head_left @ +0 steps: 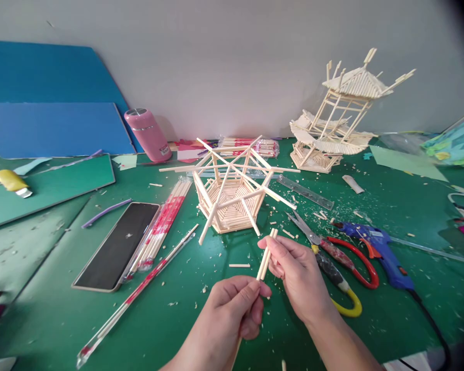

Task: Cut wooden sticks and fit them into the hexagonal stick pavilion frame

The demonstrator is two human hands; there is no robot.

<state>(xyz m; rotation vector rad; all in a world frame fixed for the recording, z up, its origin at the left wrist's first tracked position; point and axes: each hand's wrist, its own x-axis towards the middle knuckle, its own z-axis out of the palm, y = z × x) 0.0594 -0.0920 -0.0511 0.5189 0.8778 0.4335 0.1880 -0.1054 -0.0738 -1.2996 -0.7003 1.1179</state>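
My left hand is closed on a pair of thin round wooden sticks, and one stick's tail shows below that hand. The fingers of my right hand pinch the same sticks near their upper ends, which lie side by side. Just beyond my hands stands a six-sided wooden-stick frame with a slatted floor and long crossing sticks on top. A short stick piece lies on the green table left of the held sticks.
Right of my hands lie scissors and a blue glue gun with its cord. A stick pagoda stands at the back right. On the left are a phone, packaged sticks and a pink flask. A clear ruler lies behind the scissors.
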